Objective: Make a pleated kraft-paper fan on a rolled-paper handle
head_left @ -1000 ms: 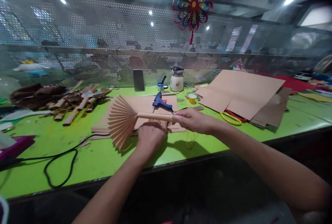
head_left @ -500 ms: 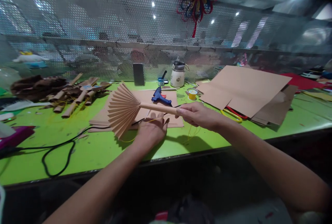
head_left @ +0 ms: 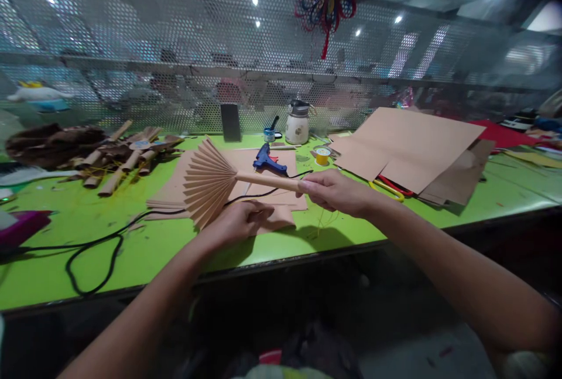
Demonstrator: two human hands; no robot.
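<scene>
A pleated brown paper fan (head_left: 211, 183) with a rolled paper handle is held level above the table. My right hand (head_left: 336, 193) is closed around the handle's right end. Below the fan, my left hand (head_left: 239, 218) has its fingers pinched on a small piece of brown paper (head_left: 278, 219), partly hidden by the hand. Behind the handle, a blue glue gun (head_left: 268, 160) rests on a stack of brown paper sheets (head_left: 169, 191).
Several finished paper fans (head_left: 127, 156) lie at the left. A black cord (head_left: 116, 231) loops across the green table (head_left: 158, 262). Large brown sheets (head_left: 408, 144) partly cover scissors (head_left: 389, 190) at the right. A yellow thread spool (head_left: 322, 157) and white bottle (head_left: 297, 124) stand behind.
My left hand has drawn back toward the left and front, and a piece of brown paper now shows at its fingers. My right hand still holds the fan, nearly unmoved.
</scene>
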